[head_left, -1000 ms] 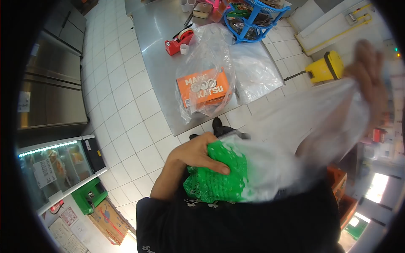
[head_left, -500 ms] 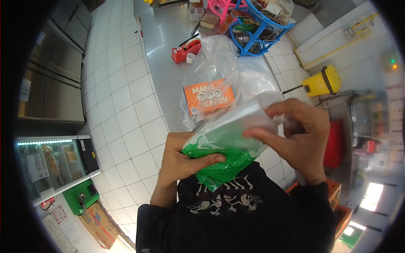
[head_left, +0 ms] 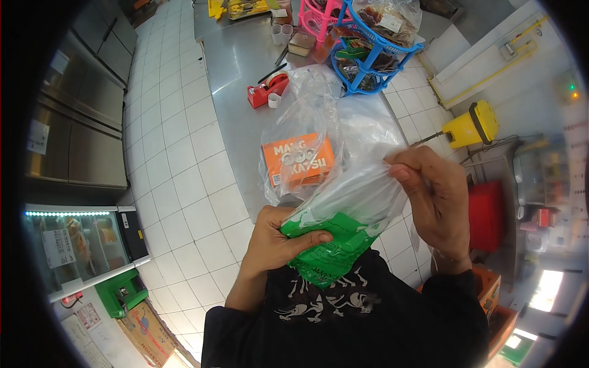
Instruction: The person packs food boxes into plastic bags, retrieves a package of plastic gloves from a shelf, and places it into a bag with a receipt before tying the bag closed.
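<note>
**Green packet held in a clear bag at a steel table**

A person in a black printed shirt holds a green packet (head_left: 328, 245) against the chest, its upper part inside a thin, clear plastic bag (head_left: 362, 196). The left hand (head_left: 276, 242) is clamped on the packet from below, thumb pressed across its crinkled, glossy front and fingers wrapped behind. The right hand (head_left: 432, 196) pinches the bag's upper edge between thumb and fingertips, drawn together on the film, which pulls the bag taut and wrinkled above the packet.

Just beyond the hands stands a brushed steel table (head_left: 236, 73). On it lies one flat orange box (head_left: 299, 159) with white lettering, enclosed in a second, puffed-up clear bag (head_left: 300, 107). A third clear bag (head_left: 371, 122) lies flat beside it, touching it. Farther along the table sit one red tape dispenser (head_left: 265, 89), two pale cups (head_left: 282, 32), a blue wire rack (head_left: 368, 58) holding packaged goods, and a pink rack (head_left: 316, 12) next to it.

The floor (head_left: 172, 153) is white square tile. A yellow bin (head_left: 469, 126) stands on it to the right of the table, well apart from the hands.
</note>
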`<state>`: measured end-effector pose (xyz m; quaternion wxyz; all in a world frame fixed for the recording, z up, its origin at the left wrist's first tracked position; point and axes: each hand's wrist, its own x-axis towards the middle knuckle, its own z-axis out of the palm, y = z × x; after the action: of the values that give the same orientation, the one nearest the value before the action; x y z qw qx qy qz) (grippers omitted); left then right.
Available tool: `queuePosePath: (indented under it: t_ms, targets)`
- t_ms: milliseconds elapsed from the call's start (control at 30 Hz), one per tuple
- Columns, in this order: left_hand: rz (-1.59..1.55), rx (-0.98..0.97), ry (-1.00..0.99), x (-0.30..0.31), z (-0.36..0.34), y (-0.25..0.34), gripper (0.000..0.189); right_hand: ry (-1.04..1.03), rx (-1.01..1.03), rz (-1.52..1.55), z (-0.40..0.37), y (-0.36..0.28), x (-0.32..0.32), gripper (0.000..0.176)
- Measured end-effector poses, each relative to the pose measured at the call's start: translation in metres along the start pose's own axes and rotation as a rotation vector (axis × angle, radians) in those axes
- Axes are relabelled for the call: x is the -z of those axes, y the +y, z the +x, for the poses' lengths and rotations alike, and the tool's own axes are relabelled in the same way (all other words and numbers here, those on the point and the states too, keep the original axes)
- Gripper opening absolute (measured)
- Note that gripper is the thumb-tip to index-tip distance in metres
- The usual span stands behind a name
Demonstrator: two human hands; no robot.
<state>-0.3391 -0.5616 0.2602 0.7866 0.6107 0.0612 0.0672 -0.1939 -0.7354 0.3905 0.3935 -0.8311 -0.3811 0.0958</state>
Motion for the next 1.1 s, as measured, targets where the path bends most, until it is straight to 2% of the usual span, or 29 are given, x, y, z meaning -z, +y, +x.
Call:
queuePosePath:
  t_ms: [67,100,167,200,267,400,467,500,567,600,667,700,767,800,867,900,933,1000,1067,1100]
  targets:
    - [0.019,0.008,-0.008,-0.005,0.007,-0.002,0.019,0.227,0.425,-0.15,0.015,0.022,0.004,0.009]
    - [0.024,0.011,-0.005,-0.008,0.011,-0.002,0.019,0.228,0.426,-0.144,0.019,0.03,0.007,0.009]
    - [0.012,0.024,-0.033,-0.017,0.021,0.0,0.018,0.107,0.185,0.384,0.027,0.046,0.014,0.013]
    - [0.016,0.028,-0.028,-0.024,0.027,0.001,0.018,0.104,0.185,0.391,0.033,0.054,0.018,0.013]
    - [-0.021,0.055,0.052,-0.039,0.043,0.001,0.019,0.109,0.055,0.96,0.05,0.071,0.029,0.021]
    - [-0.056,0.049,0.088,-0.065,0.075,-0.013,0.026,0.194,0.009,0.884,0.086,0.103,0.067,0.033]
    - [-0.103,0.042,0.094,-0.079,0.095,-0.021,0.033,-0.066,-0.165,1.071,0.105,0.132,0.088,0.043]
    - [-0.095,0.046,0.101,-0.085,0.105,-0.025,0.033,-0.07,-0.164,1.081,0.113,0.14,0.092,0.043]
    - [-0.175,0.087,0.146,-0.095,0.121,-0.032,0.037,0.181,-0.125,0.922,0.127,0.151,0.097,0.049]
    - [-0.168,0.093,0.155,-0.1,0.129,-0.033,0.037,0.175,-0.127,0.933,0.131,0.158,0.104,0.049]
    - [-0.182,0.082,0.211,-0.108,0.142,-0.036,0.033,-0.016,-0.139,1.09,0.137,0.172,0.121,0.046]
    - [-0.179,0.093,0.224,-0.11,0.146,-0.038,0.033,-0.026,-0.15,1.1,0.141,0.184,0.124,0.046]
    - [-0.154,0.193,0.273,-0.112,0.149,-0.046,0.029,-0.072,0.226,0.485,0.15,0.207,0.127,0.047]
    - [-0.156,0.198,0.291,-0.11,0.151,-0.055,0.029,-0.089,0.225,0.494,0.154,0.219,0.13,0.047]
    - [-0.059,0.228,0.233,-0.107,0.156,-0.076,0.024,0.014,0.141,0.71,0.164,0.241,0.137,0.041]
    - [-0.064,0.232,0.248,-0.11,0.161,-0.081,0.024,0.231,0.091,0.92,0.17,0.247,0.132,0.026]
    - [-0.057,0.282,0.243,-0.112,0.17,-0.084,0.024,0.213,0.087,0.925,0.173,0.249,0.138,0.026]
    - [-0.055,0.327,0.264,-0.111,0.189,-0.096,0.024,0.563,-0.135,1.231,0.181,0.251,0.15,0.026]
    - [-0.307,0.466,0.425,-0.111,0.207,-0.12,0.027,1.01,0.18,0.897,0.186,0.27,0.132,0.044]
    - [-0.299,0.455,0.453,-0.109,0.216,-0.14,0.03,0.657,0.252,1.166,0.182,0.29,0.146,0.039]
